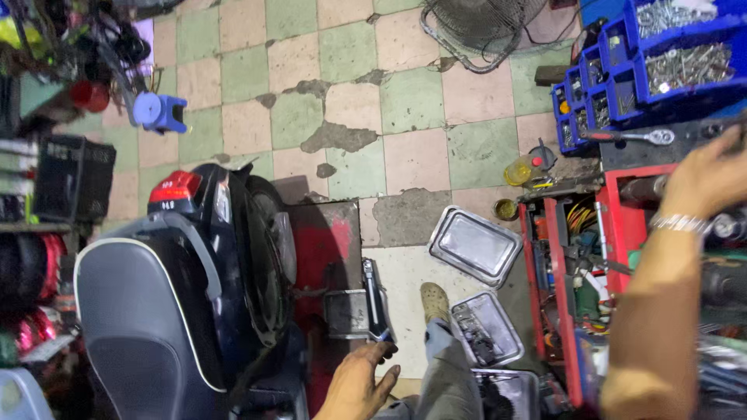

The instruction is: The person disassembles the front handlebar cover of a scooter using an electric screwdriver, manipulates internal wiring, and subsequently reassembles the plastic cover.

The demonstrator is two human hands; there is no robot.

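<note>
My left hand (359, 383) is low in the middle, fingers apart, its fingertips at the end of a long dark part (374, 305) that lies over a small metal box (342, 313). Beside it is a dark scooter (233, 264) with a grey seat (140, 327) and a red tail light (174, 190). My right hand (710, 179), with a metal bracelet on the wrist, reaches over the top of a red tool cart (615, 225), close to a ratchet wrench (638, 137). The hand is blurred, so what its fingers hold is unclear.
Two metal trays (475, 246) (489, 327) lie on the cracked tiled floor, the nearer one with small dark parts. My shoe (435, 301) stands between them. Blue bins of bolts (669, 66), a fan (482, 23), a blue stool (159, 111) and a black crate (74, 179) stand around.
</note>
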